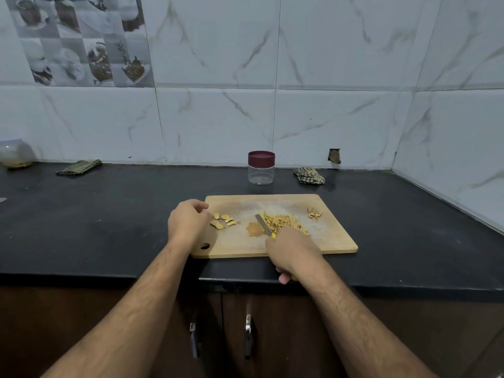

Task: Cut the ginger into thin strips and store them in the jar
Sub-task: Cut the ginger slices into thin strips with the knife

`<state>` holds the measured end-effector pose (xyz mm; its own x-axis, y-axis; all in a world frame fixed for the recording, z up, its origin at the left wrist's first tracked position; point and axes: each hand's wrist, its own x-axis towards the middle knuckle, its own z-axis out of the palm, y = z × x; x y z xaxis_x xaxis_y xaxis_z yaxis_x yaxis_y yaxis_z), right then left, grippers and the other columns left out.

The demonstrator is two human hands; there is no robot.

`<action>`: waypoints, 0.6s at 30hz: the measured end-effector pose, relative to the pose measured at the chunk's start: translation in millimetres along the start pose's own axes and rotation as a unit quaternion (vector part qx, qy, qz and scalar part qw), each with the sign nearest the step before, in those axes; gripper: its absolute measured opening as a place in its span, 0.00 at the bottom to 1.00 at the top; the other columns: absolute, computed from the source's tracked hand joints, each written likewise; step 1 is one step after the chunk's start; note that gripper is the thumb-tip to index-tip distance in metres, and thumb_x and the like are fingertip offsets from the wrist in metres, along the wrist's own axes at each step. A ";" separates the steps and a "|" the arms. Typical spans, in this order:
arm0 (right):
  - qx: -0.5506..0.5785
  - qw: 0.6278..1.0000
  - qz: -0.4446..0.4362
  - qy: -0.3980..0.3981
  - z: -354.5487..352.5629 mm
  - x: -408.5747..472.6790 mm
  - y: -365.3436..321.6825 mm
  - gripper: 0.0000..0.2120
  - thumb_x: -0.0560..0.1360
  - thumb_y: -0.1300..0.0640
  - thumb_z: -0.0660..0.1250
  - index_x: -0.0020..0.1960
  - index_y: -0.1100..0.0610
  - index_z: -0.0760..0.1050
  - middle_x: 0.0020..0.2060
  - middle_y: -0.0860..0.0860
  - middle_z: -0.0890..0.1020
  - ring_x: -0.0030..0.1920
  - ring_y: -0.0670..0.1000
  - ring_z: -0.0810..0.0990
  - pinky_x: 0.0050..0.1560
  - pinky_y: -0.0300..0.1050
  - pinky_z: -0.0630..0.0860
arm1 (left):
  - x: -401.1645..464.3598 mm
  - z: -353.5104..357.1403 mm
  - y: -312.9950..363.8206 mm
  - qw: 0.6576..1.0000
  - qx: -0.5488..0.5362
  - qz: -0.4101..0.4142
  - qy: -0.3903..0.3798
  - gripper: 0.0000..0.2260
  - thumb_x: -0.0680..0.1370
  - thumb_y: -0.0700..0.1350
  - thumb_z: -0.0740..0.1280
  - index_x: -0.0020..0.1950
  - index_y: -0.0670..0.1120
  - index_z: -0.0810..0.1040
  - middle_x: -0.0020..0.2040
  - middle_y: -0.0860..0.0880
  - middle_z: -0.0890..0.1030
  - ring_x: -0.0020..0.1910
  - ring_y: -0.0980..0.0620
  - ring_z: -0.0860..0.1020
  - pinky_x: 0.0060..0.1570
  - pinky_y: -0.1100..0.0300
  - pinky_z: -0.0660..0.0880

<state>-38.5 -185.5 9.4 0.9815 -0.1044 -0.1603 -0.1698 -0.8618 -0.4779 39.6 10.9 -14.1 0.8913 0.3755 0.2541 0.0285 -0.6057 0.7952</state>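
**Coach:** While your right hand grips the knife with its blade lying against the left side of the strip pile, your left hand sits at the left edge of the cutting board, fingers loosely curled. I cannot tell whether it pinches anything.

**Operator:** Where is what's left to cut?

**Coach:** Several ginger slices lie just right of your left fingertips, uncut as far as I can judge. Bring them to the middle of the board, stack them flat, tuck your fingertips back and cut narrow, even strokes.

**Operator:** And the jar?

**Coach:** The jar stands on the counter beyond the far edge of the board, lid on and apparently empty. You need to open it before you scoop.

**Operator:** How much room do I have?

**Coach:** A small heap of scraps lies near the far right corner of the board. The near edge of the board runs close to the counter's front edge, so sweep away from yourself. Bare counter lies to both sides, and two cloths lie far back by the wall.
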 end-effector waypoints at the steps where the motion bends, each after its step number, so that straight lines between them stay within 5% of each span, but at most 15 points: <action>1: 0.006 1.000 -0.004 0.005 1.3 1.1 2.0 0.12 0.80 0.56 0.54 0.50 0.60 0.74 0.32 0.52 0.84 0.21 0.49 0.79 0.33 0.40 0.75 | 2.3 -1.1 -0.3 0.999 0.040 0.000 -0.017 0.08 0.78 0.47 0.67 0.56 0.51 0.82 0.53 0.53 0.82 0.53 0.51 0.78 0.51 0.56 0.75; 10: -0.004 0.999 -0.015 0.030 5.1 2.8 3.9 0.13 0.83 0.51 0.52 0.49 0.57 0.71 0.32 0.50 0.82 0.18 0.47 0.76 0.30 0.39 0.70 | -3.2 -1.9 11.4 0.973 0.205 0.024 -0.098 0.09 0.76 0.57 0.70 0.50 0.54 0.82 0.45 0.55 0.80 0.44 0.53 0.76 0.35 0.59 0.70; 18: -0.021 0.999 -0.016 0.045 7.0 0.3 4.8 0.11 0.82 0.53 0.53 0.50 0.55 0.72 0.33 0.48 0.82 0.17 0.46 0.75 0.28 0.38 0.65 | 0.8 -1.4 15.8 0.985 0.112 0.037 -0.123 0.08 0.73 0.49 0.76 0.46 0.51 0.79 0.48 0.53 0.81 0.50 0.51 0.78 0.45 0.56 0.75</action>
<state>-39.6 -186.2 1.0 0.9907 -0.1184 -0.0669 -0.1359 -0.8849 -0.4455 40.1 2.5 -0.6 0.9765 0.1598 0.1447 0.0334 -0.7752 0.6308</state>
